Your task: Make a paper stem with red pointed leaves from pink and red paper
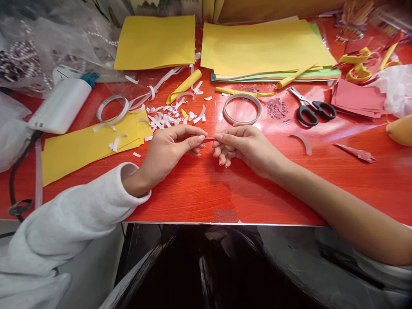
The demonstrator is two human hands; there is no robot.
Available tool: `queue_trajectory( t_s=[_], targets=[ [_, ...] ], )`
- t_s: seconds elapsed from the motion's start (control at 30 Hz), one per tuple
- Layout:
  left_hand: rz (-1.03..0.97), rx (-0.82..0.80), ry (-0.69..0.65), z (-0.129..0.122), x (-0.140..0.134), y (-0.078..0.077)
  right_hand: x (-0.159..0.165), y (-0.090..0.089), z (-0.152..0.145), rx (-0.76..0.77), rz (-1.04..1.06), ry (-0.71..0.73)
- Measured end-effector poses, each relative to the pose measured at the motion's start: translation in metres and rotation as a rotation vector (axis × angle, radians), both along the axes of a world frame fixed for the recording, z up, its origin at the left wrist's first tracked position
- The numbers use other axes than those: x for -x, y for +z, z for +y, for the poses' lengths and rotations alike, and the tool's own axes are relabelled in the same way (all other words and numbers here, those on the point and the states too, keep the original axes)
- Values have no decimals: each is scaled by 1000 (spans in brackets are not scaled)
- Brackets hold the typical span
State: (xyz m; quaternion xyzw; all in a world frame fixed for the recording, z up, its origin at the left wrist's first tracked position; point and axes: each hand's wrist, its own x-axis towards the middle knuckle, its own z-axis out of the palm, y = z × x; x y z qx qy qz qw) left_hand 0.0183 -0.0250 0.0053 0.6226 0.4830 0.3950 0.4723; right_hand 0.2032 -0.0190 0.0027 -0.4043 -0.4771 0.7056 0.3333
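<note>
Fingertips met at the middle of the red table (pixel 225 193), where your left hand (pixel 170 150) and your right hand (pixel 244 146) each pinched one end of a small red paper strip (pixel 209 139). That strip ran level between the two pinches, just above the tabletop, with only a short stretch showing in the gap; the rest was hidden under your fingers. Your left thumb and forefinger were closed narrow on its left end, and your right thumb and forefinger were closed on its right end, the other fingers curled under. Your left arm wore a white sleeve (pixel 74 214); your right forearm was bare. Just beyond your right hand lay a clear tape roll (pixel 227 112), and farther right a pair of black-handled scissors (pixel 310 109). Beyond your left hand a scatter of white paper scraps (pixel 170 112) spread over the table and onto a yellow sheet (pixel 77 150), beside a second tape ring (pixel 111 110). At the far edge lay another yellow sheet (pixel 156 40) and a stack of coloured paper (pixel 267 47) topped with yellow. A white box-shaped object (pixel 61 105) sat at the far left, and red paper pieces (pixel 357 96) lay at the far right.
</note>
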Motion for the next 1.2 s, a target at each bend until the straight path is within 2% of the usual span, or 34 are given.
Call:
queue_trajectory(
  t_s=[0.13,0.3,0.4,0.67,0.87,1.07,1.2],
  targets=[
    [-20,36,-13,1,1,0,0,1,-1,-64,-49,-1],
    [-7,108,-82,-2,1,4,2,-3,-5,-219,-39,-121],
    [38,181,-128,-3,0,5,3,-5,-7,-253,-32,-152],
    [-74,292,-213,-2,3,3,1,-3,-7,-283,-41,-90],
    [47,313,-354,0,3,9,-1,0,-9,-371,-149,-34],
    [12,336,-339,-2,2,10,0,5,-7,-289,-155,-6],
    [6,338,-327,-4,1,9,0,5,-8,-306,-176,1]
  ],
)
